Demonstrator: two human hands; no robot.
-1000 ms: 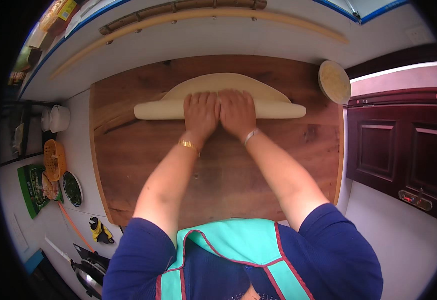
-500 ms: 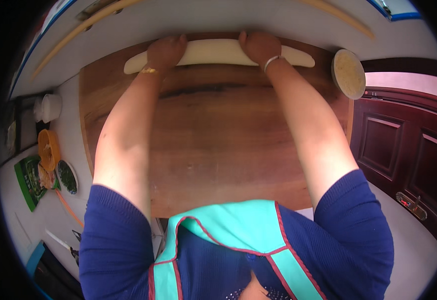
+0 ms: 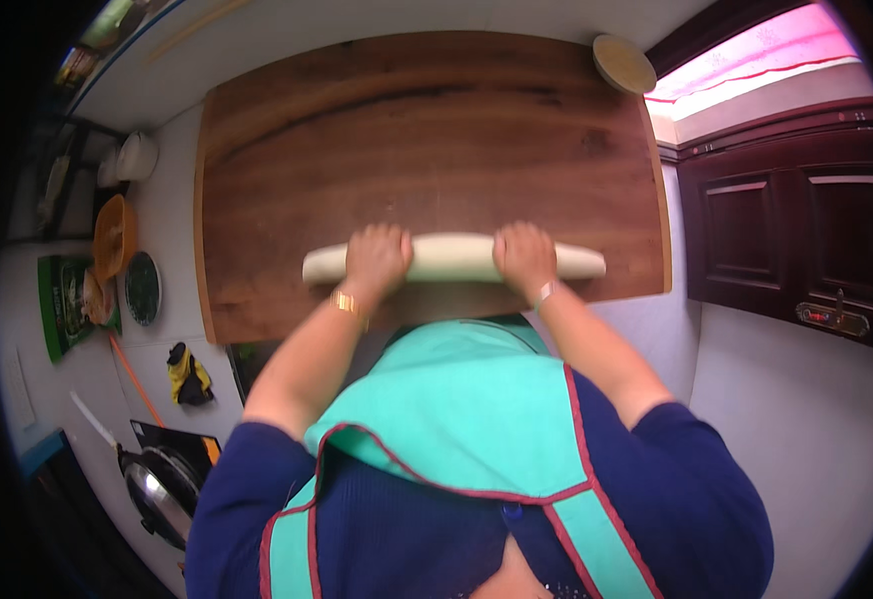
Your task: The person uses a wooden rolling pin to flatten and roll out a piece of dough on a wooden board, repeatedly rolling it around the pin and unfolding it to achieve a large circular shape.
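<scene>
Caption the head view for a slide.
Left hand and right hand on a pale dough roll, wooden board beneath.

Table (image 3: 427, 150): wood, smooth, visible grain, low sheen. Dough roll (image 3: 453, 258) on it: matt, smooth. Door (image 3: 796, 225) right of table: glossy. Basket (image 3: 128, 237) left of table: looks plastic. Apron (image 3: 446, 419) at table's near edge: matt cloth.

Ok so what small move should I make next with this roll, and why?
Probably ease the pale roll away from you: your left hand and right hand rest on it, it lies close to the near edge of the wooden board, and most of the board stretches beyond it.
</scene>
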